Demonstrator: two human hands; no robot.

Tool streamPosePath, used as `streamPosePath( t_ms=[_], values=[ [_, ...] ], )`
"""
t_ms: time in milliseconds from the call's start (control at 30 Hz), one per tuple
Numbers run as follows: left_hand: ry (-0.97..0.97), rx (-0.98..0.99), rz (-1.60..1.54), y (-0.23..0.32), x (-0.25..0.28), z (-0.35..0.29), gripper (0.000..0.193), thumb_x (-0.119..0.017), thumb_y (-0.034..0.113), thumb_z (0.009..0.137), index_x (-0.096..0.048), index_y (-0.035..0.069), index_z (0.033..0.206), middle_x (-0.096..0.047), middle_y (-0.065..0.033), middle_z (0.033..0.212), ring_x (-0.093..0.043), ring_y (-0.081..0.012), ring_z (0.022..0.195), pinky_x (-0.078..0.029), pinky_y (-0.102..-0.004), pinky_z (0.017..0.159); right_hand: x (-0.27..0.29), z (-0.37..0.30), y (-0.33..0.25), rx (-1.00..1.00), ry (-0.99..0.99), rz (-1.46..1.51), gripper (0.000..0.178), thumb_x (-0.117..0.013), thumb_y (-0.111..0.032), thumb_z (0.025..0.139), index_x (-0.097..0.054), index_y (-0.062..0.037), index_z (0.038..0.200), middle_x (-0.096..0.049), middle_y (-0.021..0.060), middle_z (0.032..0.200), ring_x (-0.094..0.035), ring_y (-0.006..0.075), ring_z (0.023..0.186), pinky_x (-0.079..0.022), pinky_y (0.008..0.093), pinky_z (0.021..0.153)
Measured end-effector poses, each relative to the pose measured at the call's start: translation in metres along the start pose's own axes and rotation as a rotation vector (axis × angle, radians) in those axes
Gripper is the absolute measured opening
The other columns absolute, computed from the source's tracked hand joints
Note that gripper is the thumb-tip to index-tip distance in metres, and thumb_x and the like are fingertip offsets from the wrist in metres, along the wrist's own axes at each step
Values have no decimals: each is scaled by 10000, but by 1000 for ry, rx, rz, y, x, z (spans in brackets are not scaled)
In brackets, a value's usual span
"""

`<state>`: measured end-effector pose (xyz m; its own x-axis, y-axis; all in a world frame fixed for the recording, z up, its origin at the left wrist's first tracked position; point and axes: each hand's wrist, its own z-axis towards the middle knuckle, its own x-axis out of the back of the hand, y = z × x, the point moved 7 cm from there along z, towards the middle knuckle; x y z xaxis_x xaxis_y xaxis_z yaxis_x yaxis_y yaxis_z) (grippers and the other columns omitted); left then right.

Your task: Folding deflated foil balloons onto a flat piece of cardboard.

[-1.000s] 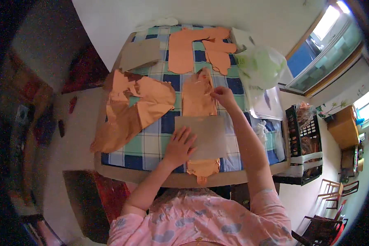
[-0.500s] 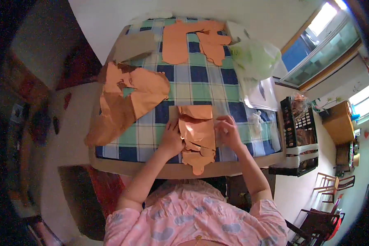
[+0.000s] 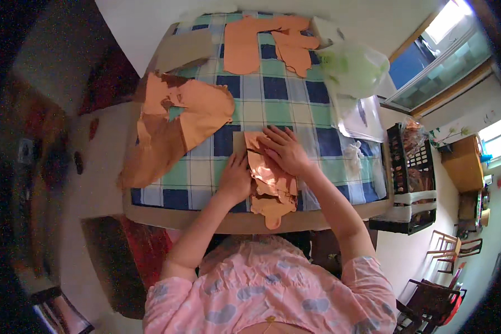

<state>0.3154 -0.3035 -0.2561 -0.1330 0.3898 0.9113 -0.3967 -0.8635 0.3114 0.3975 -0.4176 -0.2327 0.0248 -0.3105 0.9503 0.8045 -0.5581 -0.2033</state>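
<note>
In front of me lies a folded piece of shiny orange paper (image 3: pixel 268 173), with creased layers and a rounded tab at its near end. My right hand (image 3: pixel 287 152) rests flat across its far right part, fingers spread. Along its left edge is my left hand (image 3: pixel 236 177), fingers stretched out and touching the side. A narrow tan strip (image 3: pixel 239 142) shows beside the paper's far left corner. What lies beneath the layers is hidden.
A checked cloth (image 3: pixel 273 114) covers the table. A large torn orange sheet (image 3: pixel 197 106) lies left, orange cut-outs (image 3: pixel 242 50) at the back. A pale green plastic bag (image 3: pixel 356 69) sits back right; a black crate (image 3: pixel 409 178) stands off the right edge.
My right hand has moved from the paper's right side up onto its far part and flattened there. The far flap lies flatter. My left hand stays at the left edge.
</note>
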Motion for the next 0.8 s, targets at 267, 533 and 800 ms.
streamPosePath(
  t_ms=[267, 533, 800],
  values=[
    [148, 44, -38, -46, 18, 2, 457, -562, 125, 809, -498, 15, 1248, -431, -205, 1341, -394, -337, 1259, -291, -486, 1061, 4, 1, -4, 30, 83, 53, 416, -481, -351, 923, -516, -135, 1277, -465, 111, 1368, -386, 328, 1294, -259, 508, 1075],
    [113, 55, -35, -23, 3, 53, 466, -470, 145, 902, -392, -34, 1324, -396, -212, 1383, -319, -325, 1333, -237, -462, 1097, 4, 0, -4, 17, 55, 66, 408, -498, -324, 925, -524, -104, 1268, -461, 142, 1364, -397, 337, 1281, -263, 511, 1073],
    [143, 80, 27, -7, -20, 41, 564, -502, 240, 893, -355, -43, 1358, -340, -207, 1427, -264, -336, 1362, -203, -450, 1118, -3, -18, 23, -87, 155, 283, 364, -561, -114, 872, -556, -36, 1228, -496, 150, 1329, -428, 339, 1263, -319, 441, 1064]
  ],
)
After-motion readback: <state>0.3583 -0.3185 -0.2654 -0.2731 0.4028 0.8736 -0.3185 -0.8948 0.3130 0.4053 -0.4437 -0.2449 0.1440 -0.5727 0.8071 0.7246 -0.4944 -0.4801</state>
